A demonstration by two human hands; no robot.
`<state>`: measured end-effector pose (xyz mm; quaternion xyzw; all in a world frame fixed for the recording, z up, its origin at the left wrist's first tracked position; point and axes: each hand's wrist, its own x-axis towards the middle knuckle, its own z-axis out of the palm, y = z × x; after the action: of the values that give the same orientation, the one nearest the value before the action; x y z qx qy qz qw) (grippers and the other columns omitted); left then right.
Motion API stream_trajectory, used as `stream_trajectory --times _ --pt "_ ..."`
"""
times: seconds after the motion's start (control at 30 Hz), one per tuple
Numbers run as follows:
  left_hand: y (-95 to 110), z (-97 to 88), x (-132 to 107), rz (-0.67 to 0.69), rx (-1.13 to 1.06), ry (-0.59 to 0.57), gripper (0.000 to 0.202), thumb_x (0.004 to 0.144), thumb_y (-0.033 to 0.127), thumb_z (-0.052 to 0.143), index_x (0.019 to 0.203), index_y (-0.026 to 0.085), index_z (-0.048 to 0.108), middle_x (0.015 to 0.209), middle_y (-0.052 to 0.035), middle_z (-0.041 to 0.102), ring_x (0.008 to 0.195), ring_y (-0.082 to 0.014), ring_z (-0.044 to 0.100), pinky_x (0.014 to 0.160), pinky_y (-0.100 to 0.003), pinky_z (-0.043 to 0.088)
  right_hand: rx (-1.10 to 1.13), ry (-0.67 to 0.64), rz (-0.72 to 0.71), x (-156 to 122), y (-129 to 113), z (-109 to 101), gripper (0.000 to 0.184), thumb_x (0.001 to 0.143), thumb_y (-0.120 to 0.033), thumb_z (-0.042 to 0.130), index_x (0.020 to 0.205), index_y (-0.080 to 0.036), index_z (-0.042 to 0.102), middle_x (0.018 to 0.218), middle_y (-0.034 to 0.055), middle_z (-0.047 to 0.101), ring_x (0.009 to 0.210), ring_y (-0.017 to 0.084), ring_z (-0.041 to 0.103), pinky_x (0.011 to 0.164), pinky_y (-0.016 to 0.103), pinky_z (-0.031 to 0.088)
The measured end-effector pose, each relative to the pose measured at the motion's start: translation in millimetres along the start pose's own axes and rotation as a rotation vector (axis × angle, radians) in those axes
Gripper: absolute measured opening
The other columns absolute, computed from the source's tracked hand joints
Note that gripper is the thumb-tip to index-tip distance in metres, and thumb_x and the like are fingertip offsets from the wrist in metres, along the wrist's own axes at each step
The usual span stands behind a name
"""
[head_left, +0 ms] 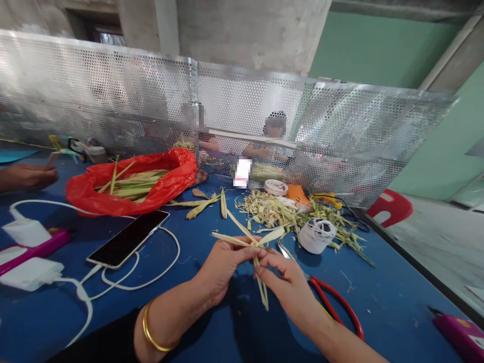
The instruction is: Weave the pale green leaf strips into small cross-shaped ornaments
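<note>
The left hand [225, 267] pinched pale leaf strips [256, 244] near their crossing and the right hand [282, 277] gripped them just below, left of the white spool [316, 239]. Red-handled scissors [347, 304] lay on the spool's near side; a red bag [85, 194] sat well to its left.

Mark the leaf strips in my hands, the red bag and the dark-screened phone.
Leaf strips [255, 243]: head view, on their crossing.
Red bag [104, 202]: head view, on its front wall.
Dark-screened phone [128, 239]: head view, on its screen.
</note>
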<state>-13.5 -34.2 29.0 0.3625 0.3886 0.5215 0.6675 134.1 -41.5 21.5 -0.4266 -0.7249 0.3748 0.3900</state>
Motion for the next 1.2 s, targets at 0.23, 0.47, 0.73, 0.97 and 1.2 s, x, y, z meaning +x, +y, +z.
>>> stream_trajectory --times 0.23,0.47,0.73,0.97,1.2 --pt "7 -4.5 0 -0.024 0.080 -0.043 0.023 0.066 0.026 0.074 0.084 0.013 0.070 0.065 -0.0012 0.066 0.064 -0.0123 0.060 0.076 -0.027 0.047 -0.694 0.379 -0.513 -1 -1 -22 0.014 0.087 -0.023 0.055 0.097 -0.020 0.063 0.097 0.0094 0.065 0.095 0.024 0.057 0.087 0.039 0.038" --pt "0 -4.2 0 -0.059 0.217 -0.076 0.025 0.069 0.033 0.072 0.083 0.013 0.066 0.057 0.0034 0.056 0.053 -0.0085 0.054 0.056 -0.020 0.041 -0.753 0.190 -0.470 6 1 -18 0.016 0.092 -0.016 0.046 0.083 -0.022 0.059 0.074 0.0000 0.067 0.072 0.017 0.061 0.101 0.044 0.025" --pt "-3 -5.2 6 -0.001 0.383 -0.040 0.023 0.069 0.036 0.067 0.072 0.013 0.062 0.052 0.0063 0.047 0.041 -0.0062 0.044 0.045 -0.021 0.039 -0.794 0.115 -0.469 3 0 -21 0.022 0.089 -0.012 0.042 0.075 -0.020 0.056 0.066 -0.0005 0.059 0.066 0.016 0.055 0.098 0.043 0.028" --pt "4 -10.3 8 -0.068 0.367 -0.045 0.027 0.065 0.038 0.071 0.075 0.013 0.066 0.055 0.0053 0.050 0.044 -0.0063 0.045 0.046 -0.020 0.038 -0.701 0.074 -0.419 2 -2 -23 0.022 0.090 -0.017 0.044 0.075 -0.021 0.059 0.066 -0.0001 0.061 0.066 0.016 0.055 0.100 0.044 0.028" --pt "9 -8.4 8 -0.209 0.304 -0.120 0.036 0.072 0.047 0.064 0.081 0.013 0.068 0.056 0.0033 0.054 0.043 -0.0071 0.046 0.047 -0.021 0.037 0.071 0.052 0.190 18 5 -32 0.035 0.085 -0.046 0.052 0.064 -0.019 0.058 0.064 0.0005 0.061 0.063 0.015 0.053 0.064 0.027 0.041"
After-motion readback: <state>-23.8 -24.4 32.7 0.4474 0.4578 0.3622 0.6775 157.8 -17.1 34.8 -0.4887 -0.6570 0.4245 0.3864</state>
